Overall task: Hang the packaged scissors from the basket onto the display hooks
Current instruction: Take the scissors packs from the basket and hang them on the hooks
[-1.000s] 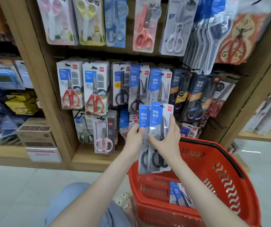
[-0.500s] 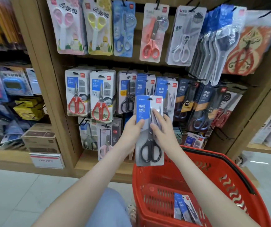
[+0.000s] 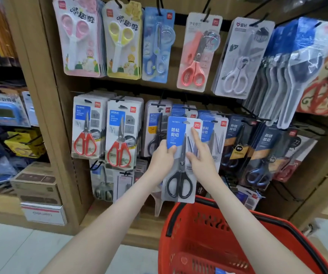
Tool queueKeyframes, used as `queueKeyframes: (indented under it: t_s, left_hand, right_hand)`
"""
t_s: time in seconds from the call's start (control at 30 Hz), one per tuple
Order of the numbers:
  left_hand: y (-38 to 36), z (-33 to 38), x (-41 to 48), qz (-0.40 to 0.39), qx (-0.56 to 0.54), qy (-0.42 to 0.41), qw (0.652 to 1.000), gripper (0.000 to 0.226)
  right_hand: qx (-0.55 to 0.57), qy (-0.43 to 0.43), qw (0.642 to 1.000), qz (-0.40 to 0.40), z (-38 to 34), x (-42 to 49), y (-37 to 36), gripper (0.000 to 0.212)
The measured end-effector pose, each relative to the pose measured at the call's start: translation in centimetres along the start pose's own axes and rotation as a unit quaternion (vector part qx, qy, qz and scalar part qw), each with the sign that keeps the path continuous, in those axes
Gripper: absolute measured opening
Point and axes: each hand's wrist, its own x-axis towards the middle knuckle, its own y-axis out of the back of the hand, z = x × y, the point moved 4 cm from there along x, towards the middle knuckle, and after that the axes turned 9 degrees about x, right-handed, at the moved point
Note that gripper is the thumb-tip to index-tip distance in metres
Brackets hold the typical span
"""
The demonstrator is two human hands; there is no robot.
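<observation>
A blue-and-grey pack of black-handled scissors [image 3: 181,175] is held upright in front of the middle row of hanging packs. My left hand [image 3: 162,155] grips its left edge, thumb on the blue label. My right hand [image 3: 200,157] lies on the pack's right side with the forefinger stretched straight up the card and the thumb on its front. The pack's top slot is level with the display hook [image 3: 187,103] that carries matching blue packs just behind. The red basket [image 3: 238,232] stands below, with a blue pack [image 3: 223,270] showing at its bottom.
Rows of packaged scissors hang on a wooden pegboard shelf [image 3: 46,107]: children's scissors [image 3: 80,38] on top, red-handled ones [image 3: 86,125] at middle left, dark packs [image 3: 262,153] at right. Cardboard boxes [image 3: 38,186] sit on the low left shelf. Grey floor [image 3: 10,254] lies below.
Both hands lifted the pack up from above the basket toward the middle row of hooks. Two overlapping packs showed earlier; now one front is seen. My right forefinger has straightened along the card.
</observation>
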Motion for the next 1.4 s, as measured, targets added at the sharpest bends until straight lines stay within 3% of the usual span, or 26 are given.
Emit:
queueKeyframes:
  t_s: [0.37, 0.53, 0.6, 0.73, 0.87, 0.93, 1.1, 1.23, 1.33, 1.4]
  left_hand:
    - [-1.6, -0.9, 4.6, -0.016, 0.003, 0.023, 1.000, 0.021]
    - [-1.8, -1.0, 5.7, 0.020, -0.013, -0.044, 0.999, 0.049]
    - [-2.0, -1.2, 6.0, 0.034, 0.028, -0.080, 0.996, 0.059]
    - [-2.9, -1.5, 6.1, 0.051, 0.223, -0.136, 0.964, 0.067]
    - [-4.4, -2.2, 5.7, 0.102, 0.266, -0.133, 0.949, 0.063]
    - [-5.7, -2.8, 4.9, 0.141, 0.281, -0.141, 0.939, 0.055]
    - [-11.4, -3.6, 1.0, 0.150, 0.326, -0.174, 0.917, 0.064]
    - [-18.7, -5.9, -5.1, 0.071, 0.336, -0.203, 0.917, 0.061]
    - [-25.0, -10.8, -9.4, -0.067, 0.313, -0.167, 0.932, 0.073]
    - [-28.7, -14.6, -11.9, -0.177, 0.347, -0.119, 0.913, 0.077]
  right_hand:
    - [-0.025, -0.003, 0.999, 0.028, 1.9, 3.8, -0.5, 0.066]
    - [-0.032, -0.030, 0.999, 0.030, 2.7, 5.2, -1.2, 0.068]
    - [-0.044, -0.032, 0.998, 0.028, 2.9, 6.0, -1.5, 0.068]
    - [-0.072, -0.035, 0.997, 0.005, 3.7, 6.5, -1.6, 0.073]
    - [-0.093, -0.020, 0.995, -0.028, 5.0, 4.1, -1.3, 0.072]
    - [-0.095, 0.007, 0.995, 0.003, 5.8, 2.1, -0.5, 0.066]
    - [-0.144, 0.078, 0.978, 0.126, 9.5, -3.5, 2.5, 0.052]
    - [-0.191, 0.025, 0.970, 0.150, 17.7, -10.1, 5.4, 0.039]
    - [-0.213, -0.143, 0.961, 0.105, 27.2, -16.6, 7.5, 0.047]
    - [-0.220, -0.287, 0.932, 0.026, 33.2, -21.5, 8.7, 0.063]
